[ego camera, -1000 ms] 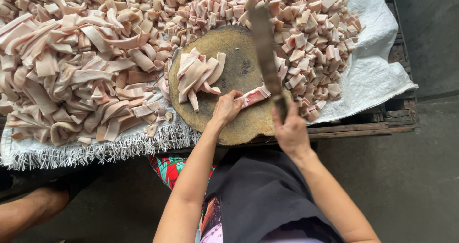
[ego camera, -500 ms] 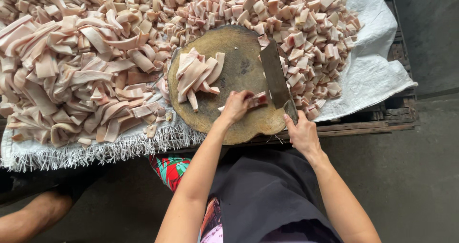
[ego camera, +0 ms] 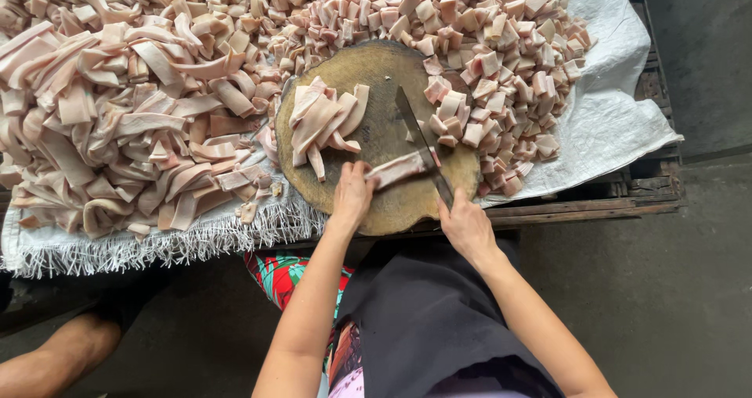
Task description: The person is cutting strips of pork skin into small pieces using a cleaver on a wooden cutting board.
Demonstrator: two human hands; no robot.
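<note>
A round wooden chopping block lies at the near edge of a low table. My left hand presses down one pale pink strip of meat on the block. My right hand grips the handle of a cleaver, whose blade is down across the right end of that strip. A small heap of uncut strips lies on the block's left part. Cut cubes lie at the block's right edge.
Long meat strips are piled at the left on a white woven sheet with a frayed fringe. A big heap of cubes fills the back right. A wooden pallet edge shows under the sheet. Another person's limb is at lower left.
The cleaver was raised with its blade upright, then came down onto the strip under my left hand. My right hand moved left with it.
</note>
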